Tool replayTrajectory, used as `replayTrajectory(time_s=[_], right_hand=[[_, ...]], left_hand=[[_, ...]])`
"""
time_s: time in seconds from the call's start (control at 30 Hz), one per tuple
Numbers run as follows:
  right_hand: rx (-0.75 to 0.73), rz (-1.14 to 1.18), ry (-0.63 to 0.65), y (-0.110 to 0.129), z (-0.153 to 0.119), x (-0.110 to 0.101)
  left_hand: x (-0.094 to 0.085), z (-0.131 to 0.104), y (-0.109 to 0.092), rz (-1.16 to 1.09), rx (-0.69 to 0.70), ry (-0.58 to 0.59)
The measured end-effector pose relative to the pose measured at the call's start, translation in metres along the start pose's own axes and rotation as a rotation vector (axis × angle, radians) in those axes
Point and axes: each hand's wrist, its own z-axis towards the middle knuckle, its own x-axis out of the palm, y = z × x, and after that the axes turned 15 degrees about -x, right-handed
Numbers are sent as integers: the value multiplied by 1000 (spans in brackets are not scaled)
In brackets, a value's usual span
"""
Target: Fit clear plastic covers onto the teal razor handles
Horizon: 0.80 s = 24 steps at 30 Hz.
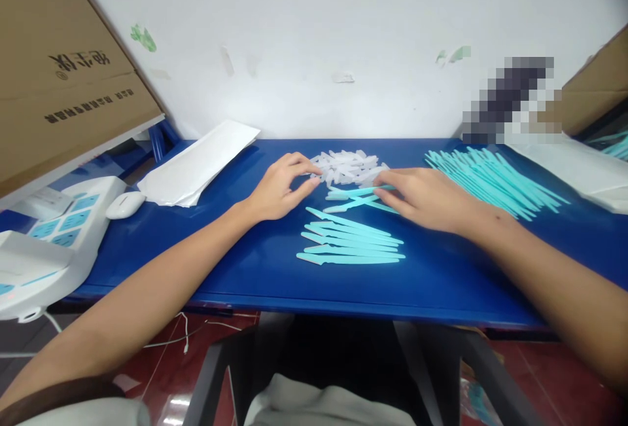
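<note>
My left hand [282,187] reaches to the left edge of a heap of small translucent white caps [350,165]. Its thumb and forefinger tips nearly meet there; whatever lies between them is too small to make out. On the heap's right side, my right hand [422,197] has its fingers bent around the handle of a turquoise eyebrow razor [356,203]. A few more razors lie crossed beside those fingertips, some with pale blade ends. Nearer to me, several turquoise razors [350,241] lie roughly side by side on the blue table [275,275], blade ends to the left.
A large bundle of turquoise razors [495,180] lies at the right. White paper sheets [201,161] rest at the back left, near a power strip [73,236] and a white earbud case [125,205]. Cardboard boxes [73,66] flank both sides. A white wall [314,33] stands behind.
</note>
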Motion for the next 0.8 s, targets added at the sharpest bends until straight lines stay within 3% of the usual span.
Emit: replayTrajectory(time_s=[0.17, 0.33, 0.5, 0.67, 0.8], right_hand=[[-55, -99, -9, 3, 1, -2], [-77, -105, -27, 5, 3, 1], [59, -71, -48, -8, 3, 4], [198, 42, -48, -24, 3, 2], [207, 169, 10, -20, 4, -5]], left_hand=[[3, -4, -10, 81, 63, 173], [11, -3, -16, 56, 16, 199], [20, 4, -24, 108, -124, 281], [21, 8, -23, 190, -149, 299], [21, 10, -16, 147, -146, 289]])
